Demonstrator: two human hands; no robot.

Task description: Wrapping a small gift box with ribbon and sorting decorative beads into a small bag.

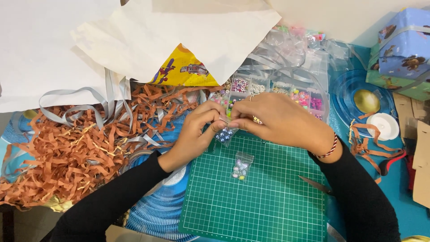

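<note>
Both hands met at the far edge of the green gridded cutting mat [268, 197]. The left hand [195, 134] and right hand [277, 118] pinched shut on a small clear plastic bag of blue beads [224, 134]. A second clear bead bag [241, 166] lay on the mat's open middle. Shredded brown paper [67, 152] crowded the left; a clear compartmented bead box [273, 92] lay just beyond.

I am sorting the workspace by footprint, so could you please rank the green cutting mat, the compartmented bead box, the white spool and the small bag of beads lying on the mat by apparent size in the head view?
1. Green cutting mat
2. Compartmented bead box, partly hidden by the hands
3. White spool
4. Small bag of beads
</note>
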